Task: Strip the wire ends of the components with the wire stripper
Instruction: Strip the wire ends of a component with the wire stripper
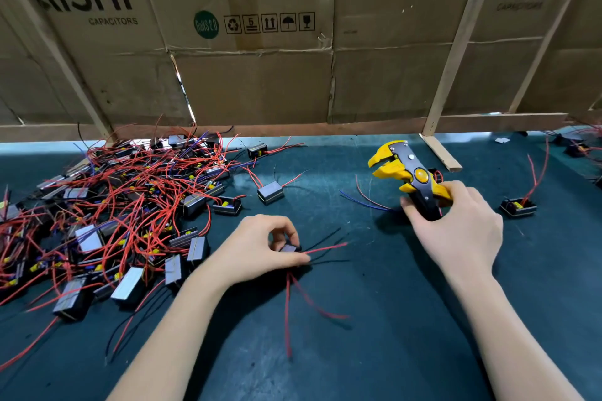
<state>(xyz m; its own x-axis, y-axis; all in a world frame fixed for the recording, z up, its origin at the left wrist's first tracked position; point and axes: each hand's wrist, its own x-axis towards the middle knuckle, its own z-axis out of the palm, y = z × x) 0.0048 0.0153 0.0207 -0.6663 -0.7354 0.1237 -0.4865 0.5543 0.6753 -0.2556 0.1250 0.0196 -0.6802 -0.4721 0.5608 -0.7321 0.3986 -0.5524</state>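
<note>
Hands work right of the component pile (107, 221): left hand (260, 251) pinches a component (289, 249), right hand (456, 225) grips the wire stripper (407, 172).

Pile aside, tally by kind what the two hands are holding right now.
Wire stripper: 1, in the right hand
Wired component: 1, pinched in the left hand
Total: 2
</note>
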